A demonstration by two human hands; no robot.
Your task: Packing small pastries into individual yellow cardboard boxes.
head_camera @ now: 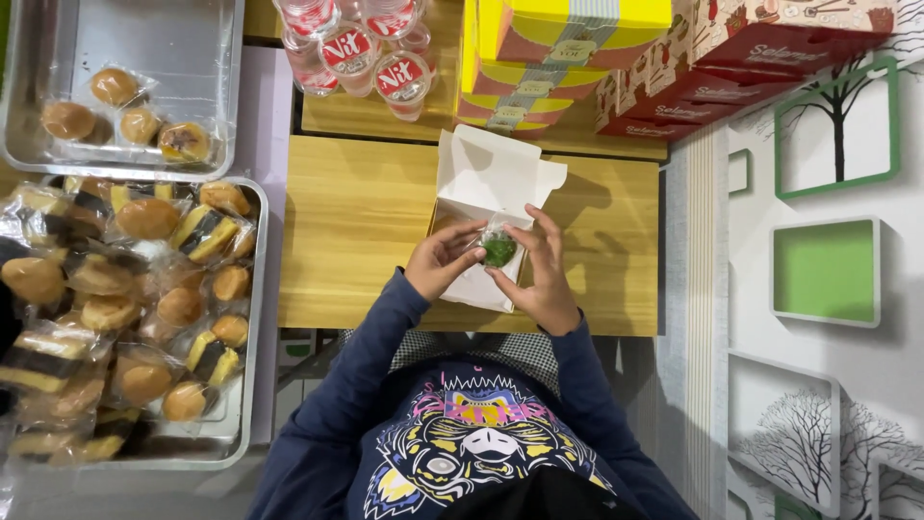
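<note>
Both my hands hold a small green cake in clear wrap (499,248) over an open white cardboard box (491,183) on the wooden table (356,221). My left hand (441,260) pinches the wrap from the left. My right hand (547,274) grips it from the right, fingers spread over the box's edge. The box's lid stands open toward the far side. My dark blue sleeves reach in from below.
At left a metal tray (245,385) is piled with wrapped buns and striped cakes; a second tray (173,48) behind holds several buns. Sealed water cups (371,53) stand at the back, next to stacked yellow boxes (558,58) and red boxes (731,67).
</note>
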